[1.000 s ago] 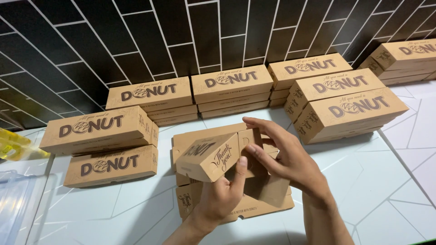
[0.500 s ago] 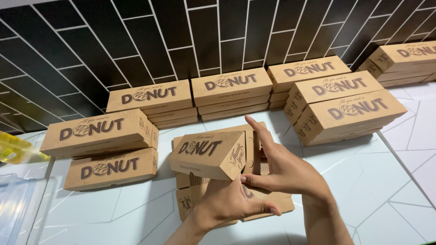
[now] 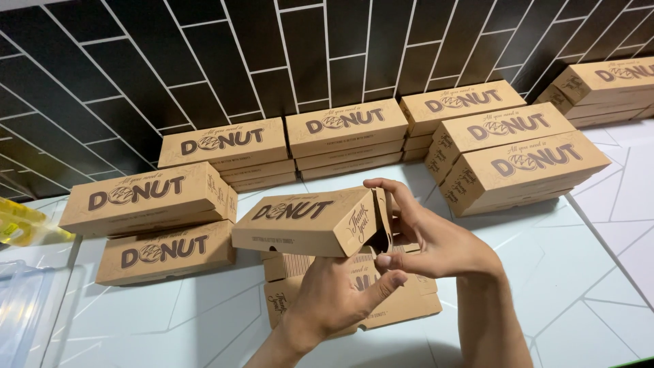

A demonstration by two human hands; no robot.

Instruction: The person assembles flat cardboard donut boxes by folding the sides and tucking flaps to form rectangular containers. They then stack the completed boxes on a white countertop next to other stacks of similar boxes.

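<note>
Both hands hold one folded cardboard box (image 3: 310, 221) above the counter, near the middle of the view. The left hand (image 3: 334, 300) cups it from below, thumb up against the box's right end. The right hand (image 3: 436, 242) grips that same end, fingers curled over the side flap.

Under the held box lies a pile of flat unfolded boxes (image 3: 381, 300) on the white counter (image 3: 586, 286); how many sheets cannot be told.

Finished boxes counted: two stacked at left (image 3: 146, 204), top one sitting askew on the lower. Two stacks along the wall (image 3: 286, 146), three boxes each. A cluster at right (image 3: 518, 160), at least three boxes visible on top, more below, and the exact number is unclear. Another stack at far right (image 3: 606, 85), partly cut off by the frame.

All boxes are brown kraft cardboard, matte, rectangular, shallow, with dark brown print. The wall is glossy black oblong tiles (image 3: 204, 61) with pale grout. The counter shows white slabs with thin grey seams. A clear plastic tub (image 3: 24, 310) sits at the far left, with something yellow (image 3: 24, 221) beside it.
</note>
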